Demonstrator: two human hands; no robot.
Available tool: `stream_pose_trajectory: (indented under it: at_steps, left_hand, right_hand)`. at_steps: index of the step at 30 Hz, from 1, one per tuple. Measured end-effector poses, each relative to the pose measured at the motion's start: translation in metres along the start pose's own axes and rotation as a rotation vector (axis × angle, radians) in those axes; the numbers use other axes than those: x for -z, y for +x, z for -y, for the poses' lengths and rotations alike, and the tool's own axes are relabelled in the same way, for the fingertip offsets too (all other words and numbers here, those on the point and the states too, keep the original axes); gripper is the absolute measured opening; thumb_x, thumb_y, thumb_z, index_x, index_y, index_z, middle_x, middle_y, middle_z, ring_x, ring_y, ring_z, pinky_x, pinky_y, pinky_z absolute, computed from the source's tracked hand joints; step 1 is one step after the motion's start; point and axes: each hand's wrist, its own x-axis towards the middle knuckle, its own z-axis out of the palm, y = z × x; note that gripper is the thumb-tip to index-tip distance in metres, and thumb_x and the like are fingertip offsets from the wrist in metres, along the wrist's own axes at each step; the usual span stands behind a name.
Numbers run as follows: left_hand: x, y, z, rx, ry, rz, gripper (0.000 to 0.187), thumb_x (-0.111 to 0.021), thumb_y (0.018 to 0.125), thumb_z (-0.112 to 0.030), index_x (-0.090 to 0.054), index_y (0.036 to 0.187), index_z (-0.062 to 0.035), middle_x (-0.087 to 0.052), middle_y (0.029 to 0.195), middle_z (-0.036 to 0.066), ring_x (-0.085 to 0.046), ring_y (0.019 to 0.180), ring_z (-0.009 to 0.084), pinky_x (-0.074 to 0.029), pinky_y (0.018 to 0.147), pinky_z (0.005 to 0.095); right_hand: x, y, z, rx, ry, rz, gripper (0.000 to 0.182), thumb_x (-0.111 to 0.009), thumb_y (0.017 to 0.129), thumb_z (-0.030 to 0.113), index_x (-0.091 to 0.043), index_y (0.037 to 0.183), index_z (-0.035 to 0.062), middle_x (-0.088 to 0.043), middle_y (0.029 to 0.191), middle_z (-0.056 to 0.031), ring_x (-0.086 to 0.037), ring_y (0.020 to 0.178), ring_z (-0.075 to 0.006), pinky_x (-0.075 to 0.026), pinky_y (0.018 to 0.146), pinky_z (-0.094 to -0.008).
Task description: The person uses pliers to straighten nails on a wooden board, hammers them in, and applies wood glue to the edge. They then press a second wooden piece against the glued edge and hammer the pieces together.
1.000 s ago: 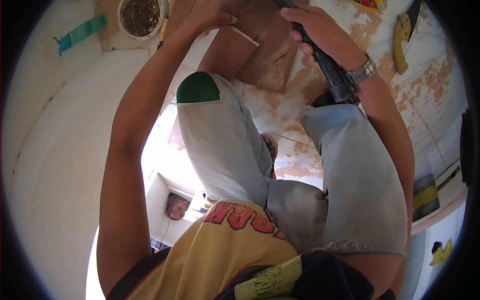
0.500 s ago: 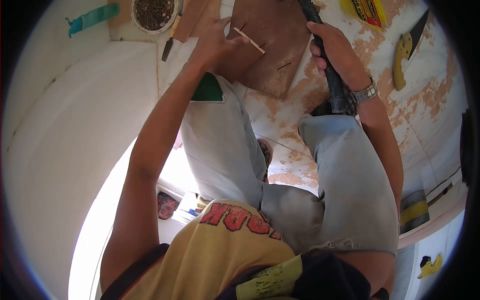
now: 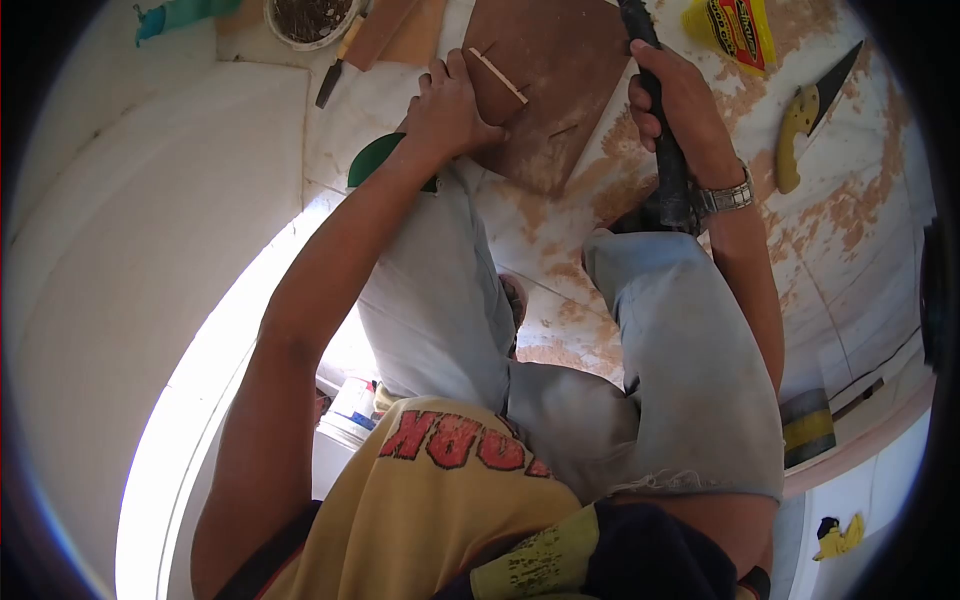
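A brown wooden board [image 3: 565, 75] lies on the floor in front of my knees. My left hand [image 3: 448, 112] rests at its left edge, fingers spread, holding nothing visible. Just beyond those fingers is a thin pale wood strip [image 3: 498, 76] with dark nails across it, and another nail [image 3: 563, 130] shows on the board nearer me. My right hand [image 3: 680, 105] is wrapped round a black tool handle [image 3: 672, 185], beside the board's right edge. The handle's near end is by my right knee; its far end runs out of the top of the view.
A chisel [image 3: 328, 85], wood pieces [image 3: 400, 40] and a bowl [image 3: 318, 40] of small dark bits lie left. Right are a yellow packet [image 3: 730, 35] and a yellow-handled tool [image 3: 795, 140] with a dark pointed blade. Brown dust [image 3: 860, 215] covers parts of the tiles.
My left hand has drawn back from the pale strip towards my left knee, with its fingers spread wider. My right hand still grips the black handle.
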Motion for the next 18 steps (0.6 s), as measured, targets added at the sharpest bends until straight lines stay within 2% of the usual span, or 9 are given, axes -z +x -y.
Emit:
stream_pose_trajectory:
  at_steps: [2,6,10,12,14,17,18]
  left_hand:
    - [0.005,0.002,0.001,-0.025,0.021,0.021,0.123,-0.095,0.058,-0.048,-0.028,0.146,0.0047,-0.047,0.141,0.027,-0.053,0.128,0.0446,-0.054,0.097,0.0573]
    - [0.002,0.004,0.005,-0.05,0.019,-0.011,0.124,-0.095,0.057,-0.047,-0.028,0.147,0.0047,-0.049,0.139,0.025,-0.053,0.127,0.0445,-0.055,0.094,0.0575]
    - [-0.005,0.006,0.014,-0.068,-0.038,-0.015,0.13,-0.095,0.055,-0.047,-0.024,0.151,0.0035,-0.045,0.144,0.027,-0.049,0.132,0.0463,-0.051,0.1,0.0584]
    - [-0.009,0.009,0.016,-0.048,-0.062,0.016,0.137,-0.096,0.053,-0.048,-0.017,0.154,0.0006,-0.041,0.147,0.028,-0.044,0.137,0.0482,-0.046,0.106,0.0583]
    - [-0.009,0.011,0.016,-0.014,-0.06,0.051,0.139,-0.096,0.053,-0.048,-0.015,0.155,0.0008,-0.038,0.148,0.029,-0.041,0.138,0.0507,-0.043,0.107,0.0609]
    - [-0.016,0.014,0.019,-0.003,-0.075,0.049,0.141,-0.096,0.052,-0.047,-0.013,0.155,0.0003,-0.035,0.15,0.03,-0.039,0.138,0.0529,-0.04,0.107,0.0644]
    - [-0.015,0.014,0.018,-0.005,-0.087,0.038,0.141,-0.096,0.052,-0.047,-0.013,0.155,0.0,-0.034,0.15,0.031,-0.038,0.138,0.0533,-0.039,0.107,0.0655]
  right_hand:
    - [0.0,0.008,-0.003,0.052,-0.011,-0.031,0.031,-0.058,0.103,0.041,-0.051,0.101,0.011,-0.049,0.067,0.0027,-0.043,0.044,-0.0059,-0.042,0.04,-0.0242]
    - [-0.027,0.018,-0.02,-0.113,-0.104,0.244,0.032,-0.058,0.102,0.042,-0.05,0.097,0.0115,-0.049,0.068,0.0024,-0.044,0.045,-0.0057,-0.041,0.04,-0.0244]
    - [-0.013,0.011,-0.004,-0.11,-0.045,0.155,0.033,-0.058,0.102,0.043,-0.052,0.102,0.011,-0.049,0.068,0.003,-0.044,0.045,-0.0055,-0.041,0.04,-0.0244]
    - [-0.009,0.003,0.006,-0.018,-0.04,0.041,0.034,-0.058,0.102,0.044,-0.052,0.104,0.0105,-0.048,0.067,0.003,-0.044,0.045,-0.0056,-0.041,0.04,-0.0244]
    - [-0.003,0.005,0.007,0.05,-0.08,-0.046,0.035,-0.058,0.102,0.044,-0.052,0.104,0.0097,-0.048,0.068,0.0023,-0.045,0.046,-0.0057,-0.042,0.04,-0.0241]
    - [-0.02,0.019,-0.015,-0.007,-0.121,0.092,0.034,-0.059,0.101,0.043,-0.051,0.102,0.0095,-0.049,0.068,0.0018,-0.045,0.045,-0.006,-0.041,0.039,-0.024]
    - [-0.028,0.024,-0.019,-0.114,-0.208,0.216,0.034,-0.06,0.101,0.042,-0.051,0.099,0.0097,-0.049,0.068,0.0012,-0.045,0.044,-0.0064,-0.041,0.038,-0.0244]
